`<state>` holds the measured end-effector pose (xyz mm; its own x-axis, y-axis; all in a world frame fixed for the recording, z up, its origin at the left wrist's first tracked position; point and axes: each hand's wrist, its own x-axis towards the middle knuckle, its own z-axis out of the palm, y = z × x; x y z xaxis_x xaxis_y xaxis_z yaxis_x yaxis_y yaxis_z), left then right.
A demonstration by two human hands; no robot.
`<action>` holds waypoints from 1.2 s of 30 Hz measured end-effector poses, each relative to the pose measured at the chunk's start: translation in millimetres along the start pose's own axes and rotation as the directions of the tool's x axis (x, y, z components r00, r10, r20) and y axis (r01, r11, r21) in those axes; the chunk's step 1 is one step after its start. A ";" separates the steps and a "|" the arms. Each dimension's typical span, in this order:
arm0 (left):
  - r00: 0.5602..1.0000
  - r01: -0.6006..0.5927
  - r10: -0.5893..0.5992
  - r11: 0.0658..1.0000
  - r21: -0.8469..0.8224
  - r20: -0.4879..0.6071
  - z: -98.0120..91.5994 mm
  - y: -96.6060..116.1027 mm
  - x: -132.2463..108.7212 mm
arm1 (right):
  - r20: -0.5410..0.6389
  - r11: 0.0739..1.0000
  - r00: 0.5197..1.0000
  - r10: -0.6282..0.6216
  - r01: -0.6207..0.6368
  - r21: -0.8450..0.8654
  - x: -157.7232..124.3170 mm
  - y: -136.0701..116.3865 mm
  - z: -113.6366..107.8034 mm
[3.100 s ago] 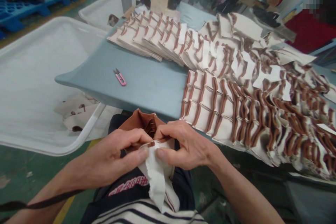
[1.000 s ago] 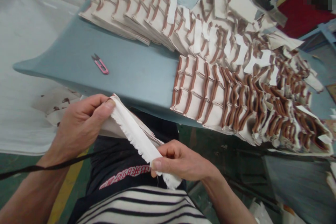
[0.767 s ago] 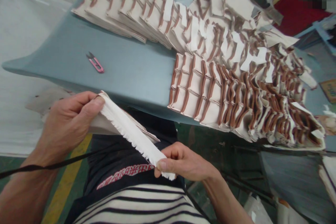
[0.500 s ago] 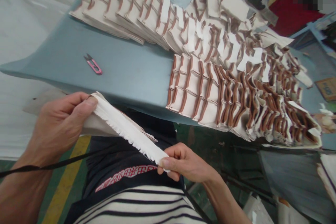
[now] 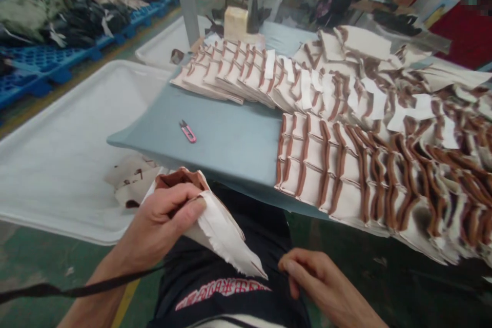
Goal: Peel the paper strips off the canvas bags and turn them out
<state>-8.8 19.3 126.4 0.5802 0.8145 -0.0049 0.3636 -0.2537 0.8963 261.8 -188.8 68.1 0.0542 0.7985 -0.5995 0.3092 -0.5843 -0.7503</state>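
While the right hand hangs beside the dark apron, its fingers are curled in with the thumb against the forefinger; nothing shows in them. Red lettering runs across the apron. The left hand is closed in a pinch, thumb on top, over one end of a white strip and the edge of a cream pouch with a brown inside. Both are above the lap, just off the table's near edge; the strip slants down toward the right hand, its end free and its lower edge frayed. A black strap crosses the left forearm.

To the left is a white bin with cream pieces in it. On the blue-grey table lie pink snips, blades pointing away. A near row of cream, brown-edged pouches fills the right side; behind it runs a far row, white strips lying over part of it. Beyond stand a yellowish block, a grey post and loaded blue pallets.
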 end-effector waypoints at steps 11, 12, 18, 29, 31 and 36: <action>0.937 -0.058 0.078 0.996 -0.069 0.340 2.4 25.5 -1.4 | -0.140 0.769 0.759 -0.636 0.639 -0.025 38.1 -122.0 4.7; 0.935 -0.059 0.081 0.996 -0.074 0.344 2.9 25.2 -1.7 | -0.147 0.751 0.739 -0.658 0.658 -0.051 40.6 -123.3 4.8; 0.933 -0.160 0.167 0.986 -0.048 0.318 9.2 20.2 -1.5 | -0.068 0.514 0.510 -0.858 0.844 -0.151 49.2 -128.4 -7.4; 0.898 -0.162 0.168 0.986 -0.050 0.407 10.6 27.0 2.2 | 0.276 0.366 0.461 -0.843 0.869 -0.333 56.5 -148.2 -27.0; 0.902 -0.182 0.196 0.981 -0.072 0.386 13.3 23.3 1.3 | 0.284 0.464 0.522 -0.804 0.851 -0.247 54.8 -143.1 -24.9; 0.889 -0.181 0.214 0.976 -0.118 0.404 19.0 20.5 2.9 | 0.265 0.582 0.604 -0.751 0.796 -0.166 52.7 -130.1 -22.0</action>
<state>14.2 6.6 136.4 0.8885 0.4589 0.0082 0.1637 -0.3335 0.9284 245.4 -67.4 140.2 -0.4508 0.8834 0.1278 0.3811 0.3199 -0.8674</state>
